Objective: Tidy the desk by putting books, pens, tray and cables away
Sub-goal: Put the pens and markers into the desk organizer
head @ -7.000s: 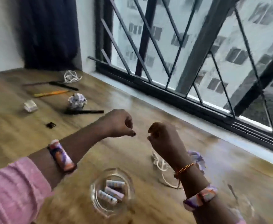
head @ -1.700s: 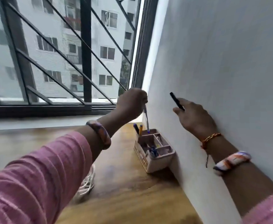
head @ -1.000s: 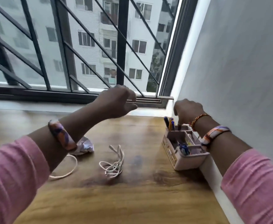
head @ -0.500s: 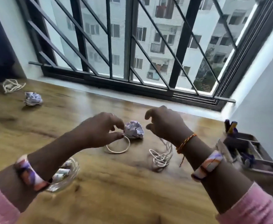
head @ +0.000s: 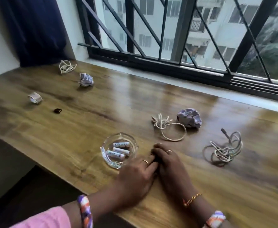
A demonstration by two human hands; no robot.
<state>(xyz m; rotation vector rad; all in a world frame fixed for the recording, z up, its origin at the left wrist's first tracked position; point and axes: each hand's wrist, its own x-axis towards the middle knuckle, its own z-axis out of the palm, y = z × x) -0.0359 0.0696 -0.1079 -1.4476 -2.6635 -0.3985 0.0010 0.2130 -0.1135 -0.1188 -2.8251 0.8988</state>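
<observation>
Both hands are down on the wooden desk near its front edge, side by side and touching. Left hand lies palm-down with fingers fairly straight and close together, their tips tucked against the right hand. Right hand also lies palm-down, fingers together and bent slightly at the tips. Neither seems to hold anything, though whatever sits under the fingertips is hidden.

Things left on the desk:
- glass tray, just left of the hands, three small white cylinders inside
- cream cable, loosely bunched with one loop out, just beyond the hands
- grey cable, tangled, off to the right, apart from the hands
- third white cable, knotted, at the far left by the dark curtain
- crumpled paper ball, touching or just beside the cream cable; a second paper ball further left
- tape roll and a small dark object, on the left, well apart

No pens or books in view on the desk.

Step, as a judgement: a pause between pickups, with cables and tray not yet put away.

Next move likely: take the cream cable, the closest item. That needs a reach forward, fingers gathering the bunch and the stray loop together so nothing trails. The paper ball sits tight against it and could get dragged along. The tray likely wants a level two-handed carry, since its contents can roll.
</observation>
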